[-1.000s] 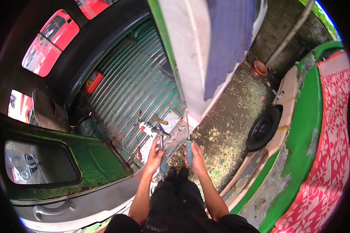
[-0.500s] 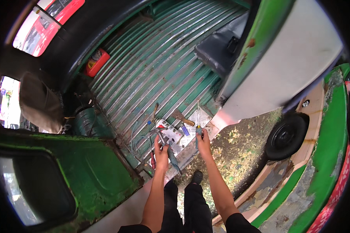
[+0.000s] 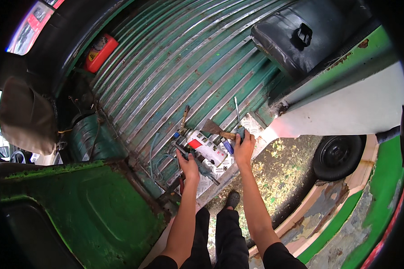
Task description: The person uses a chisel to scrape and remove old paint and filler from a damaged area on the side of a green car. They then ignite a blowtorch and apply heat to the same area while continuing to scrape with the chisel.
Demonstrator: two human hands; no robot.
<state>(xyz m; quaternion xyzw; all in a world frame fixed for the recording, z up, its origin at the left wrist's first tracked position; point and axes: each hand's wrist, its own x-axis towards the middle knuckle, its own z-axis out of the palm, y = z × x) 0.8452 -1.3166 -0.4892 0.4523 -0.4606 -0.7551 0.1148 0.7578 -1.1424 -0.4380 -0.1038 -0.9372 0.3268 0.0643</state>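
My left hand point(image 3: 188, 163) grips a hammer-like metal tool point(image 3: 207, 174) with a grey wrapped handle, over the tread-plate step point(image 3: 251, 122). My right hand point(image 3: 244, 150) holds a screwdriver point(image 3: 237, 112) by its grey handle, blade pointing away from me. Between them lies a white-and-red spray-style canister point(image 3: 206, 149) with a brass torch nozzle point(image 3: 184, 117). A wooden-handled scraper point(image 3: 214, 128) and a small blue item point(image 3: 227, 145) lie beside it. A red-handled tool point(image 3: 181, 183) is partly hidden by my left hand; thin loops of wire or hose point(image 3: 156, 170) lie left of it.
A ribbed green vehicle floor point(image 3: 166, 67) stretches ahead, with a red jug point(image 3: 99, 53), green cylinder point(image 3: 81, 136) and black padded seat point(image 3: 292, 40). A rusty green panel point(image 3: 90, 210) borders the left, a pale panel point(image 3: 354, 103) the right; a black wheel point(image 3: 337, 154) lies beyond.
My view has swung forward over the vehicle floor, showing more seat and less ground. Both hands, tools still held, have moved up and forward over the step among the lying tools.
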